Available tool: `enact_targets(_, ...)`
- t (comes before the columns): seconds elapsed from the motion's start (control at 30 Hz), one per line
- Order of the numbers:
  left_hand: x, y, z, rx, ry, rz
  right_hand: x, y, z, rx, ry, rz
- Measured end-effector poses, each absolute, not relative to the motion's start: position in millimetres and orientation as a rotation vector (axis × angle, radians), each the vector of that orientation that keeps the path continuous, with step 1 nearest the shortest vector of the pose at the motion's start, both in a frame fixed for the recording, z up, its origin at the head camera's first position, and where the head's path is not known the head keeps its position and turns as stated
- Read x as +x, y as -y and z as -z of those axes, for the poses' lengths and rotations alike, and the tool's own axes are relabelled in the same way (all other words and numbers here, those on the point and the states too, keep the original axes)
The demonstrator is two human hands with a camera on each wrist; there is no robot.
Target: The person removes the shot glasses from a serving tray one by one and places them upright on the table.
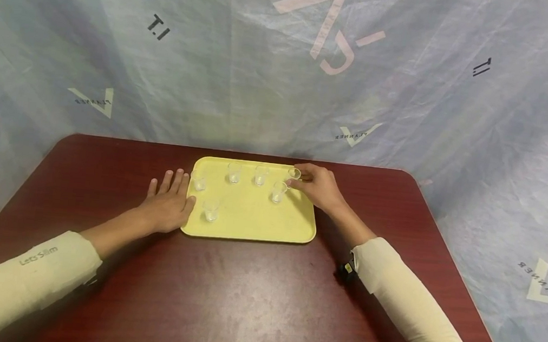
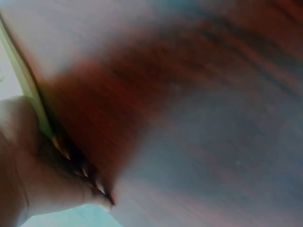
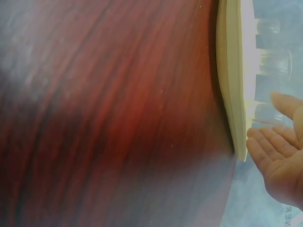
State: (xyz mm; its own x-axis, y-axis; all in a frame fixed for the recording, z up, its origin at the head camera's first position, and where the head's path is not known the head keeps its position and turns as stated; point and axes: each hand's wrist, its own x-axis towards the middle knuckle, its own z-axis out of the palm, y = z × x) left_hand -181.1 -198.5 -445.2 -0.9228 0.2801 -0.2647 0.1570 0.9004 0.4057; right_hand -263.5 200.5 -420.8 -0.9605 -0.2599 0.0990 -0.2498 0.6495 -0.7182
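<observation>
A yellow tray (image 1: 245,220) lies on the table with several small clear shot glasses standing upright on it. At its far right corner, my right hand (image 1: 318,188) holds one shot glass (image 1: 294,173) between thumb and fingers. In the right wrist view that glass (image 3: 266,112) stands between the thumb and fingers of the hand (image 3: 281,149). Just in front and to the left is another shot glass (image 1: 278,193). My left hand (image 1: 167,205) rests with straight, spread fingers at the tray's left edge, its thumb against the rim. The left wrist view shows this hand (image 2: 42,175) blurred.
Two shot glasses (image 1: 233,173) (image 1: 260,176) stand along the tray's back edge, and two more (image 1: 199,181) (image 1: 210,210) on its left side. The dark red wooden table (image 1: 243,298) extends around the tray. A grey printed curtain (image 1: 189,76) hangs behind it.
</observation>
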Motion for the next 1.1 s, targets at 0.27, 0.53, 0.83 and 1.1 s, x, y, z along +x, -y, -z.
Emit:
enact_targets(0.27, -181.6, 194.6, 439.8, 0.331, -2.731, -0.534, -259.0, -200.3, 418.7, -0.390, -2.822, 1.271)
enact_targets(0.53, -183.0, 196.5, 440.0, 0.327, -2.723, -0.555, -257.3, -197.0, 422.3, -0.268, -2.802, 1.399)
enact_targets(0.83, -182.3, 196.7, 440.9, 0.326, -2.716, -0.565, -257.3, -201.8, 421.9, -0.179, -2.851, 1.461)
enact_targets(1.1, -180.3, 196.6, 437.4, 0.327, -2.717, -0.518, -258.8, -209.6, 414.9, -0.163, -2.836, 1.507)
